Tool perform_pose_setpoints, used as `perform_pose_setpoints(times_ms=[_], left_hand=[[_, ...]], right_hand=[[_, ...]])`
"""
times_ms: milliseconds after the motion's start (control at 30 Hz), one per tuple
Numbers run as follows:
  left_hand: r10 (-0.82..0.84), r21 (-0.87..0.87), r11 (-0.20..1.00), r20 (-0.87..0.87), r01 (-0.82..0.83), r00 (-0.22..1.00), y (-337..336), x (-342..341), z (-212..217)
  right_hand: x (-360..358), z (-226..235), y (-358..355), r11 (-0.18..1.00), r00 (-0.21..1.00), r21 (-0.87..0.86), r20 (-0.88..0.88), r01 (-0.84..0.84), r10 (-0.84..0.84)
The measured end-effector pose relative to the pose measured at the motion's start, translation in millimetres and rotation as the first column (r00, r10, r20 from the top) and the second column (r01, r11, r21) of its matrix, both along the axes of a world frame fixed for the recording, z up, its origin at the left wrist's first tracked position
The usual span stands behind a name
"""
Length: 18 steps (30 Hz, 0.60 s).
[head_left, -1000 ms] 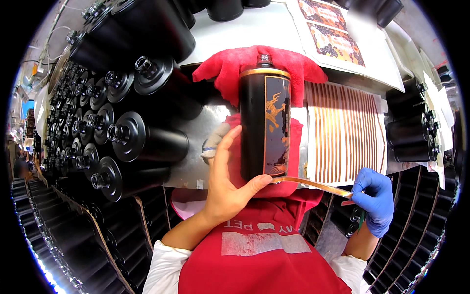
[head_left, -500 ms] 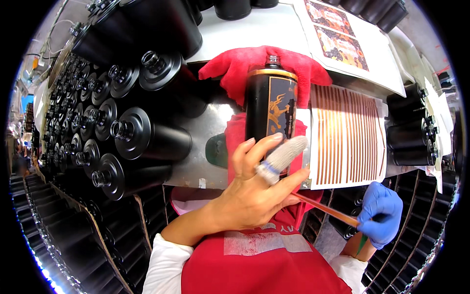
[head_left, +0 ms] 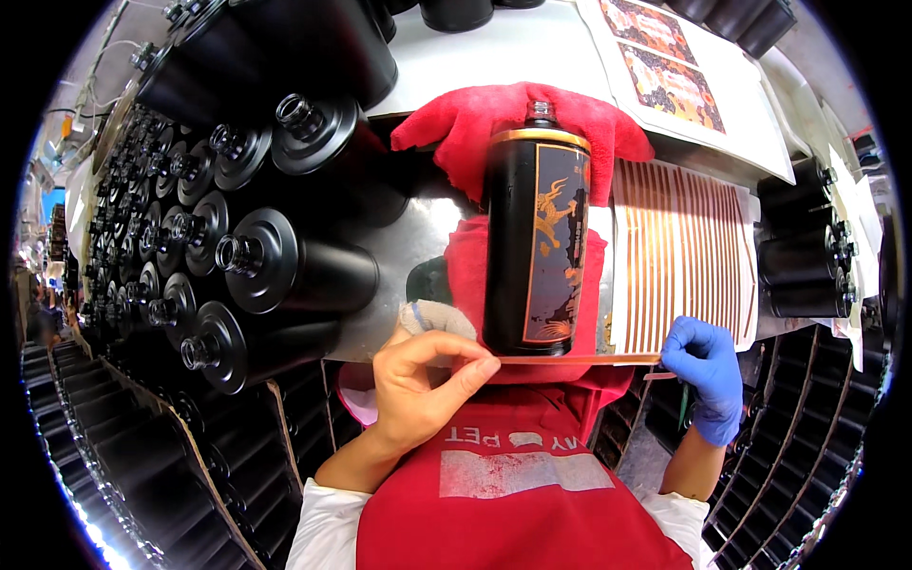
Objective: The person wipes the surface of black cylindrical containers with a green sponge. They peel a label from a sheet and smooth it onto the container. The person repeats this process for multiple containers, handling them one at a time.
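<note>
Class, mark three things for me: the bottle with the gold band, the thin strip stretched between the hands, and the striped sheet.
Gold-banded bottle (head_left: 539,242): head view, middle of its body.
Thin strip (head_left: 581,360): head view, midway along its length.
Striped sheet (head_left: 686,261): head view, centre of its striped face.

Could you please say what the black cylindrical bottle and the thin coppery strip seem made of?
Black cylindrical bottle: perhaps glass with satiny black coating, given its clear, glossy neck. Thin coppery strip: perhaps metallic film or foil, judging by colour.
</note>
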State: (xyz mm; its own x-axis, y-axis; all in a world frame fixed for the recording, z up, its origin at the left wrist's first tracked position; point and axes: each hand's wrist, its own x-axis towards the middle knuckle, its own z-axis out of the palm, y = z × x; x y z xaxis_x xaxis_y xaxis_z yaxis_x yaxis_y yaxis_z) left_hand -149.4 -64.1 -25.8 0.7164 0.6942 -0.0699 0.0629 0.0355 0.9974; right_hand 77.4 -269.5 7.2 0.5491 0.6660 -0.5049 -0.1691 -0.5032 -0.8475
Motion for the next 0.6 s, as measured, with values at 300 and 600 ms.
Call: perform_pose_setpoints(times_ms=[300,600], left_hand=[[-0.009,0.021,1.0,-0.052,0.01,0.999,-2,6,-8],[-0.018,0.009,1.0,-0.032,0.019,0.999,0,9,-15]], right_hand=[[7,-11,-3,0.998,0.999,-0.044,-0.012,0.035,-0.036],[9,-16,-7,0.994,0.996,-0.065,-0.018,0.082,-0.084]])
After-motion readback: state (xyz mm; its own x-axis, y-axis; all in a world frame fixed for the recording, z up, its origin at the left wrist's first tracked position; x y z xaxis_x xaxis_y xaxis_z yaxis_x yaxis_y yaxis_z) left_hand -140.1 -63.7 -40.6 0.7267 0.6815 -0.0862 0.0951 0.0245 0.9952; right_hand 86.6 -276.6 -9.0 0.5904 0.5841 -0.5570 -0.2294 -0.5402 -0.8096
